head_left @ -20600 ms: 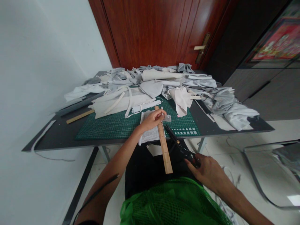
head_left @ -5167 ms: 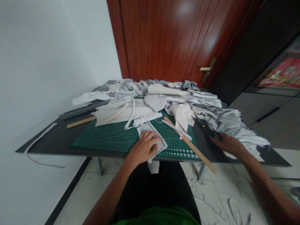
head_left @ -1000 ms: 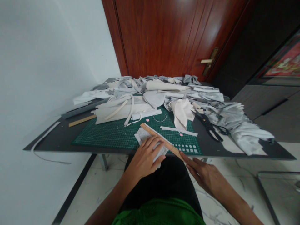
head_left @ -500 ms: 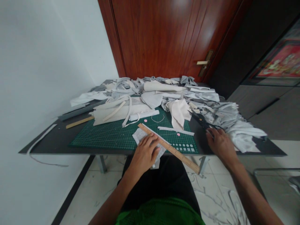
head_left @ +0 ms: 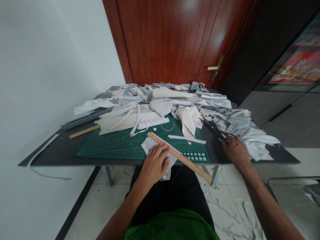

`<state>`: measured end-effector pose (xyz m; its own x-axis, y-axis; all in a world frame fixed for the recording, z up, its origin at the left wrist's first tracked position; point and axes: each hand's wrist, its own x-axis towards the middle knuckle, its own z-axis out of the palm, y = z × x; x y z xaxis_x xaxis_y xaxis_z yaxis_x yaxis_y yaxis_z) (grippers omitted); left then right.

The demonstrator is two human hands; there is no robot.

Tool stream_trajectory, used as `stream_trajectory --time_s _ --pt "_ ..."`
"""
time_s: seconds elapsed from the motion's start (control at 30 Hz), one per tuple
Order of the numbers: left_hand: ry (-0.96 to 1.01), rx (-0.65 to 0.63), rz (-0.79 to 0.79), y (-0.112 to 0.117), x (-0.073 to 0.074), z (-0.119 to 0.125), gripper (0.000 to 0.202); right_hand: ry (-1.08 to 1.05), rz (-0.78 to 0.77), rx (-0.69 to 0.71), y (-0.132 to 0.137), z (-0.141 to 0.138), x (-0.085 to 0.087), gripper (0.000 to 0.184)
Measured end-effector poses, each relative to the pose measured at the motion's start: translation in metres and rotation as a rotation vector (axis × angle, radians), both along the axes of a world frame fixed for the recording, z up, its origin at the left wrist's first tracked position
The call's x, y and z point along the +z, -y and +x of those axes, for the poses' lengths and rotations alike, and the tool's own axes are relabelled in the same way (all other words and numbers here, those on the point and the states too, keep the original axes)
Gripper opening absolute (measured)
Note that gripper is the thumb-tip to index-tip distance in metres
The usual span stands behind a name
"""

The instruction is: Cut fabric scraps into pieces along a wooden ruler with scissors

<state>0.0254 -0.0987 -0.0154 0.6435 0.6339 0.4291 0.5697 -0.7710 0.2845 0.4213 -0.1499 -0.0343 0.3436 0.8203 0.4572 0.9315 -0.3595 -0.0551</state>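
My left hand point(head_left: 154, 164) lies flat, fingers spread, on a small grey fabric piece point(head_left: 150, 145) at the front edge of the green cutting mat point(head_left: 117, 141). A wooden ruler point(head_left: 180, 156) lies diagonally beside the fabric and sticks out past the table's front edge. My right hand point(head_left: 234, 150) rests on the dark tabletop at the right, fingers curled over the handles of black scissors point(head_left: 212, 128) whose blades point toward the fabric pile. A thin white strip point(head_left: 186, 137) lies on the mat between both hands.
A heap of white and grey fabric scraps point(head_left: 175, 103) covers the back and right of the dark table point(head_left: 57, 151). A second wooden stick point(head_left: 83, 131) lies at the left. Behind stands a red-brown door point(head_left: 175, 40). Thread scraps litter the floor point(head_left: 235, 213).
My right hand left the ruler's near end and moved right and forward to the scissors. The left hand stayed pressed on the fabric piece; the ruler stayed put.
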Motion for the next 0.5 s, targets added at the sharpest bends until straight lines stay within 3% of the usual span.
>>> stream_trajectory --time_s 0.23,0.37,0.5 --pt "0.039 -0.020 0.003 -0.002 -0.002 -0.001 0.036 0.104 -0.088 -0.074 -0.003 0.005 0.018 0.046" --pt "0.045 -0.019 0.005 -0.003 -0.004 -0.002 0.036 0.003 -0.240 -0.041 -0.010 0.013 0.028 0.045" --pt "0.056 -0.032 -0.016 -0.003 -0.003 -0.003 0.036 -0.055 -0.341 -0.135 -0.016 0.021 0.033 0.053"
